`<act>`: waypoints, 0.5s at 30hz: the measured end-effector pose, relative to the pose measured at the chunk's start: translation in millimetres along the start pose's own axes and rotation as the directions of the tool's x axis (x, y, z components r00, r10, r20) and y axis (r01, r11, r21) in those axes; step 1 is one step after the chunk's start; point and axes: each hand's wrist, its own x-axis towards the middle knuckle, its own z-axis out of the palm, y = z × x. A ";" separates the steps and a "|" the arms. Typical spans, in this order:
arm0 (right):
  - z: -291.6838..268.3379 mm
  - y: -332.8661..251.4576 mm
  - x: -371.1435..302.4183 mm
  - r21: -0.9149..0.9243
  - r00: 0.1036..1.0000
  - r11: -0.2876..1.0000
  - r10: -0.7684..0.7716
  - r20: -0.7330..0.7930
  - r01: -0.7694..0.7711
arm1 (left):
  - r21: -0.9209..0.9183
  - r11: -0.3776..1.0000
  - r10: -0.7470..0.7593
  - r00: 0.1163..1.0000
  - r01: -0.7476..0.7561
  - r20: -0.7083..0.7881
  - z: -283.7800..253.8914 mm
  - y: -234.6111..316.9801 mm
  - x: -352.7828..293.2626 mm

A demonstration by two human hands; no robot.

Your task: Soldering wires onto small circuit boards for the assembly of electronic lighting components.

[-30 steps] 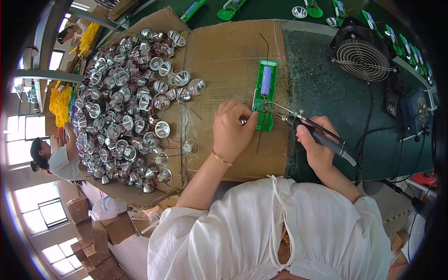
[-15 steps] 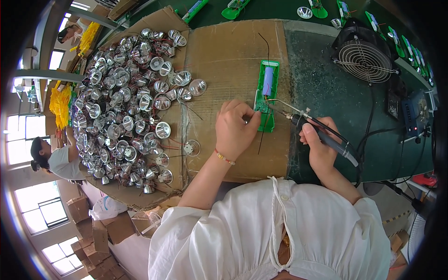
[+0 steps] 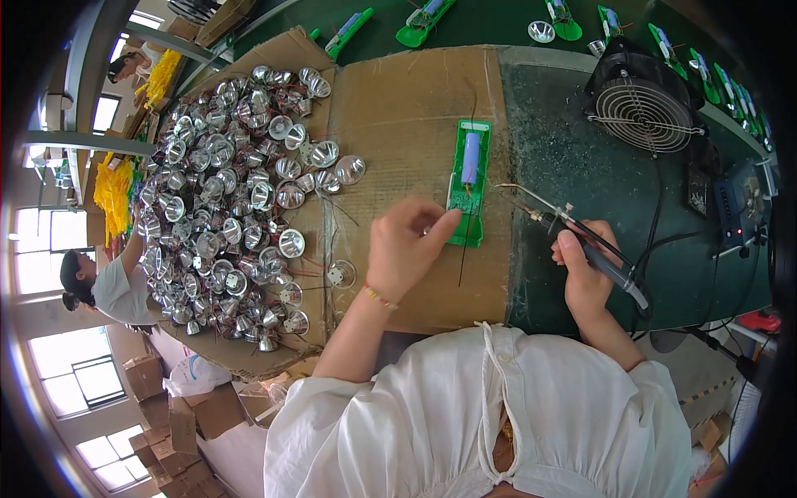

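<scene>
A green plastic housing (image 3: 476, 238) lies lengthwise on the cardboard in front of me. In it sit a purple cylindrical battery cell (image 3: 471, 158) and a small green circuit board (image 3: 462, 202); a dark wire sticks out past each end. My left hand (image 3: 405, 249) is at the housing's lower left edge, thumb and forefinger drawn together in a pinch. Whatever is between those fingertips, if anything, is too small to tell. My right hand (image 3: 584, 266) grips a soldering iron (image 3: 604, 264) with a thin curved metal tube along it. Its tip points at the housing but stays apart, to the right.
Many silver reflector cups (image 3: 220, 183) with wires are heaped on cardboard at left. A black fan with a round grille (image 3: 647, 114) stands at the far right, near a blue power unit (image 3: 739, 207). More green housings (image 3: 426, 25) line the far side. Other people are at left.
The soldering iron has drawn back right, away from the circuit board. My left hand has shifted slightly left and down. The view has tilted a little, so the whole scene sits lower.
</scene>
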 end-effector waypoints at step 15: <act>-21.7 25.2 13.7 -0.191 0.991 0.978 0.054 -0.126 -0.078 | 0.528 0.818 0.425 0.859 -0.228 -0.287 52.6 16.9 275.1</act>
